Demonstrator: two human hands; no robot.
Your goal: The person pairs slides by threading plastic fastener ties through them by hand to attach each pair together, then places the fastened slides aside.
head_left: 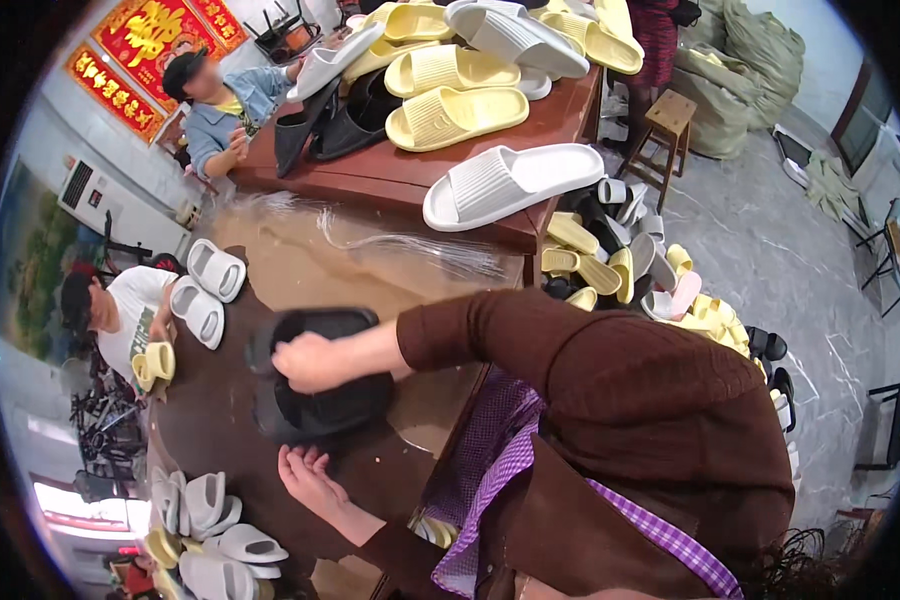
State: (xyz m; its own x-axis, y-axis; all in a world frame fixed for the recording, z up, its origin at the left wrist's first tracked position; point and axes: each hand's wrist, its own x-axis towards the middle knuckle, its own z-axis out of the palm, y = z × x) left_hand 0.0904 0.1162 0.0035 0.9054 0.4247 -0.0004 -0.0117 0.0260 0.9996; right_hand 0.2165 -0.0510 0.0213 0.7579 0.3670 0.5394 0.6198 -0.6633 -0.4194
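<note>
The right hand [310,362] is clenched on top of a pair of black slippers [315,375] lying on the dark table [210,420], left of centre. The left hand [308,478] lies released, palm up, on the table at 6 o'clock from the slippers, just clear of them. Grey slippers [208,285] lie at 10 o'clock, a white slipper [510,182] at 1 o'clock.

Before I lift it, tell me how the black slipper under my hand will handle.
The black slipper looks thick and one-piece like foam, so probably light for its bulk. Its smooth, rounded surface may be slightly slippery. The right hand presses on top of it and it holds its shape, so it is likely springy rather than floppy.
</note>
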